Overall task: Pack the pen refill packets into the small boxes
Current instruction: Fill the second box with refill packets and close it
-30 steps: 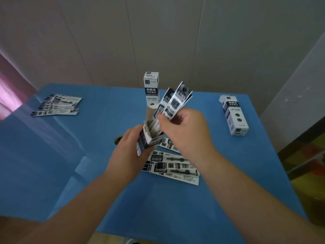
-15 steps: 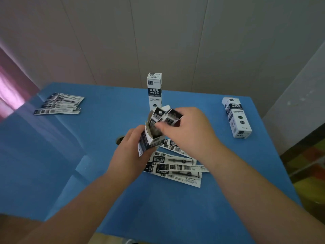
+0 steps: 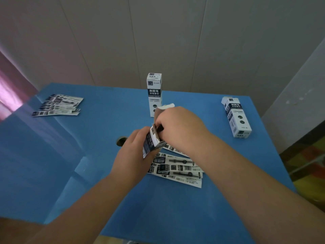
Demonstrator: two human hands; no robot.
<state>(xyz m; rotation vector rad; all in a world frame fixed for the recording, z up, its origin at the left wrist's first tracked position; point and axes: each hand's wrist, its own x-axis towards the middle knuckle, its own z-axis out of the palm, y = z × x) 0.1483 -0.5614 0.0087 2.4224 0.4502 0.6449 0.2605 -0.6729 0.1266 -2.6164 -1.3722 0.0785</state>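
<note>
My left hand (image 3: pixel 133 155) grips a small white-and-navy open box (image 3: pixel 151 140), tilted, above the middle of the blue table (image 3: pixel 98 131). My right hand (image 3: pixel 177 128) covers the box's mouth, its fingertips pushing refill packets down inside; the packets there are almost fully hidden. The box's top flap (image 3: pixel 165 106) sticks up behind my right hand. Several loose refill packets (image 3: pixel 177 169) lie flat on the table just under and to the right of my hands.
A shut box (image 3: pixel 154 92) stands upright behind my hands. Another box (image 3: pixel 236 117) lies at the table's right side. A second pile of packets (image 3: pixel 59 104) sits at the far left. A round hole (image 3: pixel 121 140) opens in the table beside my left hand.
My right hand has pushed the bunch of packets down from sticking high out of the box to nearly fully inside it. My left hand has kept hold of the box.
</note>
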